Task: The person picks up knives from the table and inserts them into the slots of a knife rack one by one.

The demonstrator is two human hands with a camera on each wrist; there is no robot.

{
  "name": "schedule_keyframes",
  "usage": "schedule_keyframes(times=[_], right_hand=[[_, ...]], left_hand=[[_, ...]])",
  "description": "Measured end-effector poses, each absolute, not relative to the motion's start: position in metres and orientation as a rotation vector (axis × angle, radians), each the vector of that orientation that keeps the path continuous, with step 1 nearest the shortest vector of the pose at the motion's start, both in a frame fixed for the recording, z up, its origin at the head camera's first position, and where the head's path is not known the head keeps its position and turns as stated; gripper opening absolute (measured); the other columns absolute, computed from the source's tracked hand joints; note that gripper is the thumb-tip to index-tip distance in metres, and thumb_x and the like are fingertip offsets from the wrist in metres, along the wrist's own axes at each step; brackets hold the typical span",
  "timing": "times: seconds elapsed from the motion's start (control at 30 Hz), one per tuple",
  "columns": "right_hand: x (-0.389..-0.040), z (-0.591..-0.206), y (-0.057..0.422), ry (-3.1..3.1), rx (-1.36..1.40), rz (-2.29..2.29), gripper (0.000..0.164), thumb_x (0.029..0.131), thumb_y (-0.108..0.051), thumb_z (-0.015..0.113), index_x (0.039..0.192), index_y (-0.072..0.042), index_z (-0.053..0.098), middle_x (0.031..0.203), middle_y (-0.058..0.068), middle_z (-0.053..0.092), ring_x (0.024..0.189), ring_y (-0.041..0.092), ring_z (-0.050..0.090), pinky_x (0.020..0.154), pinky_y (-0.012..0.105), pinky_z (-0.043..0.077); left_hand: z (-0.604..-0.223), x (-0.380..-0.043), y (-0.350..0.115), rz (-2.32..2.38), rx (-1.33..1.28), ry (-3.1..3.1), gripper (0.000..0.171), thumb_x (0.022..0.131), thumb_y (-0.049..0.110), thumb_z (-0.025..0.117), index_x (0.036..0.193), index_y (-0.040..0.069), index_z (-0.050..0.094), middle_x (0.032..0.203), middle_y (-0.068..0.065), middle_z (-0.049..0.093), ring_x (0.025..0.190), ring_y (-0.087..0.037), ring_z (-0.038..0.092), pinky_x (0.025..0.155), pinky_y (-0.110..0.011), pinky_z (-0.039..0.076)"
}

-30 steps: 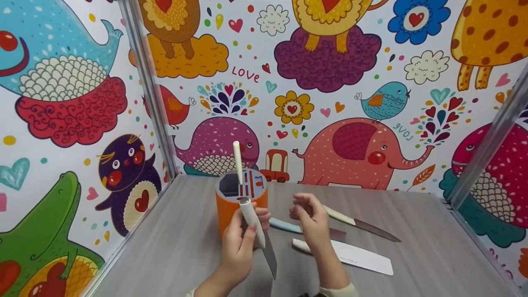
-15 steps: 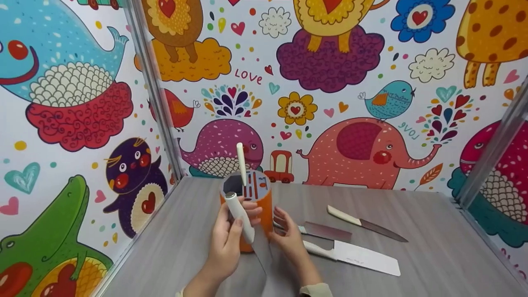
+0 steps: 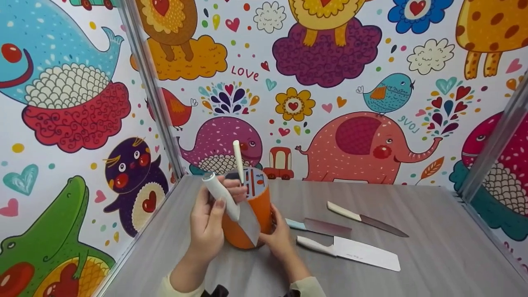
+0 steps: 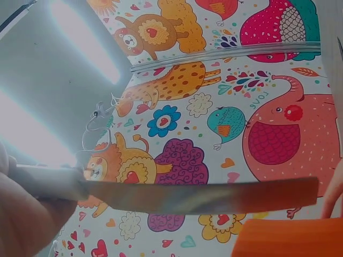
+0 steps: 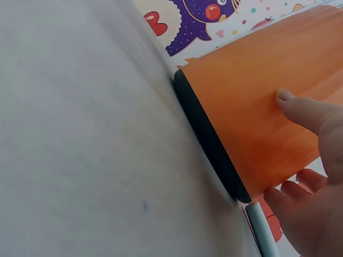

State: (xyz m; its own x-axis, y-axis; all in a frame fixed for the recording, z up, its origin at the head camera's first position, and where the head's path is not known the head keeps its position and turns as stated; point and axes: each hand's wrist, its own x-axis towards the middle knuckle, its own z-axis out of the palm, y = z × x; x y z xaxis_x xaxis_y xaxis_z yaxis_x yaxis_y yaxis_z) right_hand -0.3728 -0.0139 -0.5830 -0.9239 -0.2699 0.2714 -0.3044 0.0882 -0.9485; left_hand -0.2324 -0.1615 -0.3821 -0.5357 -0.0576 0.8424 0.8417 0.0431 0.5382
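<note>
My left hand [image 3: 206,227] grips a kitchen knife [image 3: 222,196] by its white handle, the blade slanting down to the right in front of the orange knife block [image 3: 264,210]. In the left wrist view the knife's blade [image 4: 241,199] stretches across, clear of the block's orange edge [image 4: 289,238]. My right hand [image 3: 281,241] holds the lower right side of the block. In the right wrist view the thumb lies on its orange wall [image 5: 241,118], with fingers round the other side. A cream-handled tool [image 3: 238,159] stands in the slotted top, its lower part hidden.
To the right on the grey table [image 3: 330,284] lie a white-bladed cleaver [image 3: 367,253], a blue-handled knife [image 3: 326,227] and a cream-handled knife [image 3: 383,225]. Patterned wall panels [image 3: 321,53] enclose the table at the back and sides.
My right hand has come left from above the lying knives and taken hold of the block. The left hand has shifted left with its knife, which is tilted more.
</note>
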Motion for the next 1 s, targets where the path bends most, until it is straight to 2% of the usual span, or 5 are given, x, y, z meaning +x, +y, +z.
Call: schedule_keyframes(times=[0.13, 0.33, 0.63, 0.83, 1.0], right_hand=[[-0.369, -0.584, -0.014, -2.308, 0.584, 1.977, 0.099, 0.086, -0.012, 0.089, 0.166, -0.010, 0.032, 0.165, 0.019, 0.045, 0.150, 0.039, 0.048, 0.124, 0.058, 0.040], [-0.369, -0.585, -0.015, -2.325, 0.591, 2.018, 0.097, 0.089, -0.020, 0.088, 0.167, -0.016, 0.031, 0.168, 0.014, 0.042, 0.153, 0.036, 0.045, 0.126, 0.056, 0.038], [-0.369, -0.583, -0.016, -2.283, 0.603, 2.025, 0.096, 0.089, -0.017, 0.088, 0.167, -0.017, 0.032, 0.167, 0.012, 0.044, 0.153, 0.035, 0.046, 0.126, 0.057, 0.038], [-0.368, -0.586, -0.016, -2.279, 0.592, 2.023, 0.095, 0.088, -0.016, 0.088, 0.167, -0.017, 0.034, 0.168, 0.012, 0.043, 0.153, 0.035, 0.045, 0.125, 0.056, 0.038], [-0.369, -0.586, -0.017, -2.251, 0.579, 2.018, 0.093, 0.088, -0.018, 0.089, 0.165, -0.014, 0.037, 0.165, 0.014, 0.046, 0.151, 0.037, 0.048, 0.124, 0.059, 0.040]], left_hand=[[-0.363, -0.245, -0.165, -1.539, -0.819, -1.566, 0.033, 0.108, -0.012, 0.037, 0.141, -0.017, 0.040, 0.135, -0.002, 0.068, 0.122, -0.020, 0.073, 0.108, -0.034, 0.058], [-0.334, -0.252, -0.170, -1.570, -0.707, -1.517, 0.036, 0.111, -0.004, 0.041, 0.147, -0.004, 0.044, 0.136, -0.002, 0.067, 0.124, -0.019, 0.072, 0.112, -0.034, 0.055], [-0.304, -0.261, -0.175, -1.628, -0.626, -1.533, 0.042, 0.112, 0.002, 0.042, 0.154, -0.003, 0.041, 0.137, -0.004, 0.069, 0.122, -0.020, 0.073, 0.113, -0.035, 0.054], [-0.296, -0.289, -0.184, -1.681, -0.560, -1.557, 0.044, 0.112, 0.001, 0.041, 0.156, -0.002, 0.041, 0.138, -0.010, 0.068, 0.121, -0.019, 0.074, 0.112, -0.034, 0.055], [-0.290, -0.322, -0.193, -1.854, -0.464, -1.564, 0.050, 0.113, 0.002, 0.041, 0.162, 0.002, 0.036, 0.142, -0.016, 0.064, 0.118, -0.017, 0.074, 0.113, -0.036, 0.054]])
